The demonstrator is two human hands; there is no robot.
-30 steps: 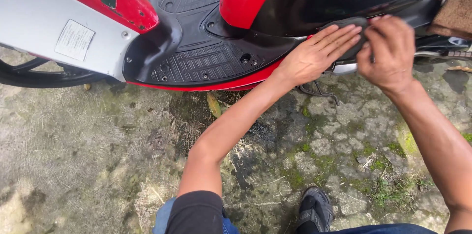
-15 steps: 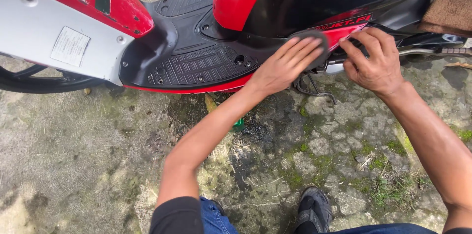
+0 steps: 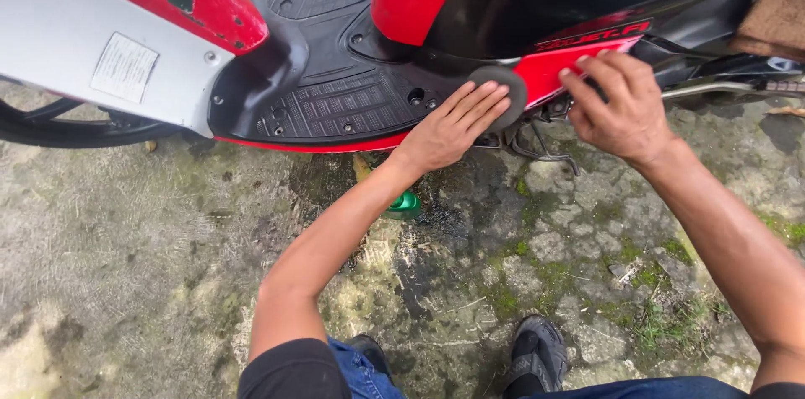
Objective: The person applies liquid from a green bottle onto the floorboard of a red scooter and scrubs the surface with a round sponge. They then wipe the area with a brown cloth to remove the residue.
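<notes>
A red, black and white scooter (image 3: 335, 47) stands across the top of the head view, its black footboard (image 3: 335, 97) in the middle. My left hand (image 3: 449, 126) lies flat, fingers together, pressing a round grey sponge pad (image 3: 506, 89) against the lower edge of the red side panel (image 3: 579, 64). My right hand (image 3: 620, 106) rests just right of the pad, fingers curled on the lower rim of that red panel. Nothing shows inside the right hand.
A green bottle cap or small container (image 3: 404, 204) lies on the mossy, cracked concrete (image 3: 545, 265) under my left forearm. The kickstand (image 3: 537, 143) hangs below the panel. The front wheel (image 3: 59, 126) is at far left. My shoe (image 3: 537, 353) is at the bottom.
Both hands slid left and down along the scooter's side. The grey pad, earlier hidden or barely seen under the left hand, now shows against the red panel.
</notes>
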